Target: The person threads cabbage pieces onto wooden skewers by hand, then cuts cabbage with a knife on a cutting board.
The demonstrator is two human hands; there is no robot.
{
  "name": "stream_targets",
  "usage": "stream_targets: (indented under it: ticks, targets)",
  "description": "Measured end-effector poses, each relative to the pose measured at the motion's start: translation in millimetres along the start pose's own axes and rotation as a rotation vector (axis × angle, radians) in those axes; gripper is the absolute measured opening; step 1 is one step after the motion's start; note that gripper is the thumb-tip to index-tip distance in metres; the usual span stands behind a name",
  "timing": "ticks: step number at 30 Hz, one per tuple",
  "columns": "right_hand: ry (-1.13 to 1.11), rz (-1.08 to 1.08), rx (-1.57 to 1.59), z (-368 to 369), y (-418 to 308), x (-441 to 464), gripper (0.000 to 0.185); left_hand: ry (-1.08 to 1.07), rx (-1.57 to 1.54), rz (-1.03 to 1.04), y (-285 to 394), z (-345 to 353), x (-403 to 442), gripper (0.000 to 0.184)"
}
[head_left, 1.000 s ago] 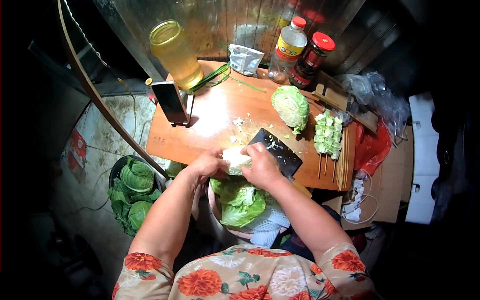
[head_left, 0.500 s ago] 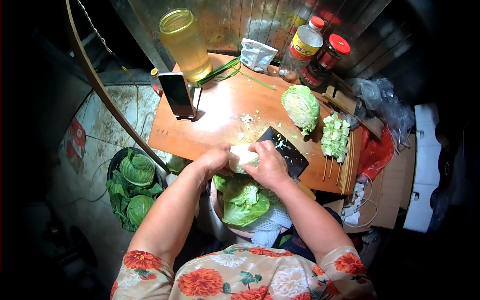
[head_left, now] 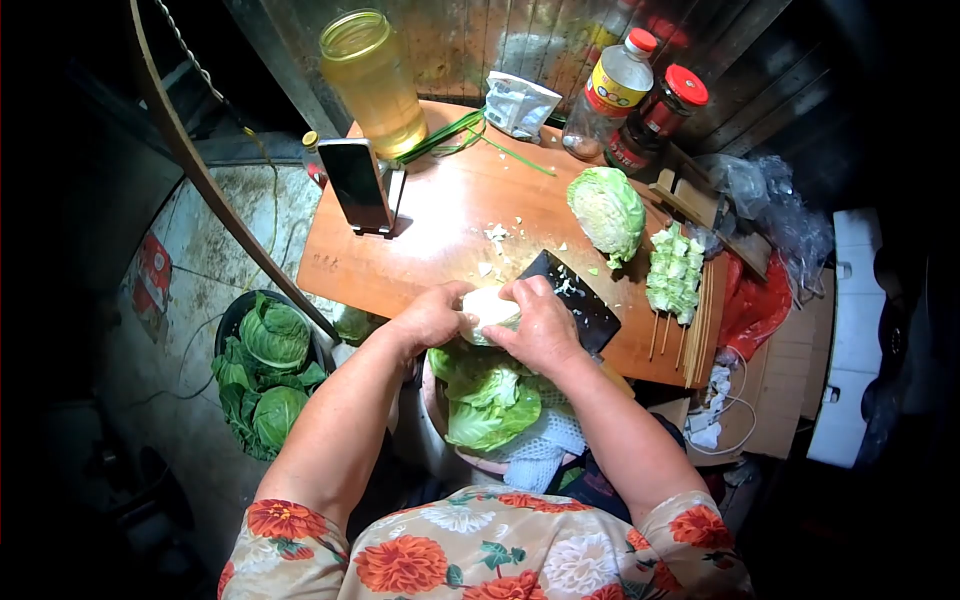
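Both of my hands grip one pale piece of cabbage (head_left: 490,308) at the table's near edge. My left hand (head_left: 436,315) is closed on its left side, and my right hand (head_left: 540,325) is closed on its right side, thumb toward the middle. Just beyond my right hand lies the dark, wide blade of a cleaver (head_left: 575,300), with bits of cabbage on it. Loose green cabbage leaves (head_left: 488,400) fill a container below my hands. A cut cabbage (head_left: 607,215) rests farther back on the table. To its right are cabbage pieces on skewers (head_left: 675,275).
On the wooden table (head_left: 360,275) stand a phone (head_left: 355,185) on a holder, a large jar of yellowish liquid (head_left: 375,90), a plastic bottle (head_left: 612,90) and a red-lidded jar (head_left: 665,110). Bare sticks (head_left: 704,335) lie at the right edge. Whole cabbages (head_left: 275,335) sit in a floor tub at left.
The view has shifted slightly. Both hands keep hold of the cabbage piece at nearly the same spot, with only a small shift of the fingers.
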State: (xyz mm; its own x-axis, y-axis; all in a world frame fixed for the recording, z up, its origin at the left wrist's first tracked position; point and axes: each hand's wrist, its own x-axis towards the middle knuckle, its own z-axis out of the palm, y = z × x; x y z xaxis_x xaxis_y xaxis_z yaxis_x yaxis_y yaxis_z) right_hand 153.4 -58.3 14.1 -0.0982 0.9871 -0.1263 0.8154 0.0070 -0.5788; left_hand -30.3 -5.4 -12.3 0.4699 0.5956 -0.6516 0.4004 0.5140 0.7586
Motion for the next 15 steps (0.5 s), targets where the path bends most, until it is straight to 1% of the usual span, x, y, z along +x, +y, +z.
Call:
stream_targets:
  ticks: [4, 7, 13, 15]
  targets:
    - [0.034, -0.052, 0.012, -0.6, 3.1, 1.9, 0.043, 0.003, 0.022, 0.032, -8.5, -2.0, 6.1, 0.040]
    - [-0.016, -0.095, -0.056, -4.3, 5.7, 4.9, 0.043, -0.007, 0.013, 0.033, -7.4, -2.9, 4.5, 0.040]
    - [0.096, -0.180, -0.052, 0.4, 9.4, 2.4, 0.038, -0.019, -0.036, -0.026, 3.3, -1.9, -1.8, 0.041]
    - [0.173, -0.218, 0.009, 2.1, 13.0, 1.0, 0.036, -0.019, -0.060, -0.032, 5.0, -1.5, -2.4, 0.040]
